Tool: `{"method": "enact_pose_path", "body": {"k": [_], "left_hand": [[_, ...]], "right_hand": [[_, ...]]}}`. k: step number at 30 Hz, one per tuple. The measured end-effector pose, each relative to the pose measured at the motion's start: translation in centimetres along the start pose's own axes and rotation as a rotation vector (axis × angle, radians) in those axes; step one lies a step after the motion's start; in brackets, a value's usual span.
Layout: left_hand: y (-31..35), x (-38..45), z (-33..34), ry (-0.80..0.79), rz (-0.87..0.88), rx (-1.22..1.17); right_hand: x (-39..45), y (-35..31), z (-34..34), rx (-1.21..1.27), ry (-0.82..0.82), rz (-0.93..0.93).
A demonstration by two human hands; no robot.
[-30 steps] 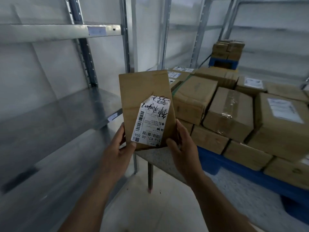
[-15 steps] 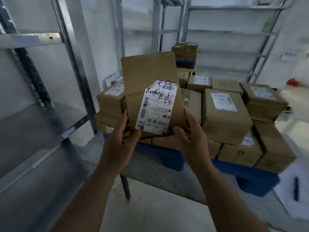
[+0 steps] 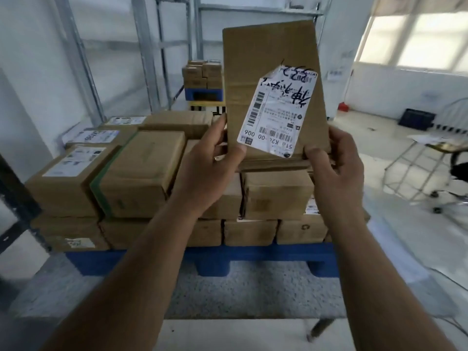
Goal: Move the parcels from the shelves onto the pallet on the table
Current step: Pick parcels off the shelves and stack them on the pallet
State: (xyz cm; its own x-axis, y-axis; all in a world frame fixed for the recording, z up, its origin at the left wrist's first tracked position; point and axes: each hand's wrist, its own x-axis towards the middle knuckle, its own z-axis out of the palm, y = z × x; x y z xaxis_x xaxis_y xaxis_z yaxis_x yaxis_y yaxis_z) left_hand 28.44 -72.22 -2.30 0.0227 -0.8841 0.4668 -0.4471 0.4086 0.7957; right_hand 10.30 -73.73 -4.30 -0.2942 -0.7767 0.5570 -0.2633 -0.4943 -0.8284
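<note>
Nearest the viewer, two bare forearms reach forward and up from the bottom edge. The left hand (image 3: 210, 168) and the right hand (image 3: 336, 171) hold one flat brown parcel (image 3: 271, 79) between them, fingers curled round its lower corners with the thumbs pressed on its front face. The parcel stands upright, its long axis vertical, rising above the hands, and a white shipping label (image 3: 278, 112) on it reads upside down. Both hands are about equally near to it, one on each side. Just below and beyond the parcel, a stack of brown boxes (image 3: 141, 173) sits on a blue pallet (image 3: 210, 257), which rests on a grey speckled bench (image 3: 228, 295). The parcel looks to be hanging over the stack's top layer, so setting it down would likely mean tipping it flat and lowering it forward. Farther back, metal shelves (image 3: 152, 59) stand against a white wall, and a second small pile of boxes (image 3: 202, 74) sits on another blue pallet. To the far right are a bright window (image 3: 417, 39) and a pale floor.
</note>
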Motion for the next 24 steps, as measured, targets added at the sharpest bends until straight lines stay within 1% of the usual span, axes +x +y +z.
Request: {"method": "enact_pose_path", "body": {"k": [6,8,10,14,16,19,24], "left_hand": [[1.6,3.4,8.3,-0.135,0.034,-0.069],[2.4,4.0,10.8,-0.164,0.046,-0.050],[3.1,4.6,13.6,-0.178,0.042,-0.016],[3.5,5.0,18.7,-0.220,0.019,0.051],[3.4,4.7,21.0,-0.248,-0.050,0.074],[2.5,3.8,23.5,-0.248,-0.183,0.090],[0.6,3.0,26.0,-0.173,-0.363,0.131]], "right_hand": [[3.6,3.2,-6.9,-0.056,0.109,0.020],[4.7,4.4,-8.9,-0.051,0.131,0.040],[6.1,5.9,-11.2,-0.055,0.134,0.061],[8.2,9.5,-15.2,-0.055,0.081,0.126],[8.6,11.6,-16.8,-0.043,0.039,0.162],[8.6,14.5,-18.2,-0.056,-0.042,0.211],[8.4,18.5,-18.5,-0.082,-0.178,0.257]]}}
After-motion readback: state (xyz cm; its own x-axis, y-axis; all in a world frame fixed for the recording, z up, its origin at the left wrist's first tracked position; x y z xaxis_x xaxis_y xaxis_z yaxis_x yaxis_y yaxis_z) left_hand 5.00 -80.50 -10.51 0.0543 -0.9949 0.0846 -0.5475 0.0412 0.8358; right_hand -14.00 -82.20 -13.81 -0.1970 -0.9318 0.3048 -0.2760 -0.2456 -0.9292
